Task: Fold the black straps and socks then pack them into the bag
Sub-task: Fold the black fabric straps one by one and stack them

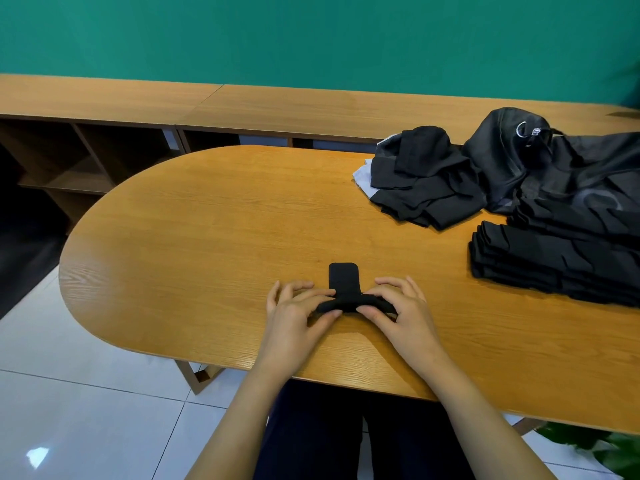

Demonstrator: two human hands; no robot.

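While left hand [294,322], right hand [403,315] pinch it, strap [343,279] points away

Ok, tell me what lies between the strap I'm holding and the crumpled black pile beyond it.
Nothing: the head view shows only bare table between the strap and the pile.

Strap [343,282] lies on table [194,237], bag [561,168] far right.
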